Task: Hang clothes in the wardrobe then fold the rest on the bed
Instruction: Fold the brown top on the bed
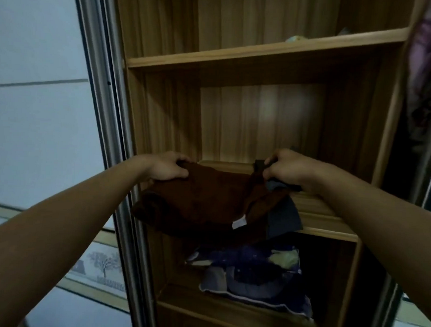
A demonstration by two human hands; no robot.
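Both hands grip a brown garment over the front edge of the wardrobe's middle shelf. The left hand curls over one corner, and the right hand pinches the other, seemingly together with a dark grey cloth. Held wide, likely to keep it spread, the soft, matte fabric sags between them.

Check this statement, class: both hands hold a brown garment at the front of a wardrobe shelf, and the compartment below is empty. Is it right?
No. The head view shows the compartment below is not empty: blue and purple fabric lies in it. The left hand and right hand do hold the brown garment at the shelf front.
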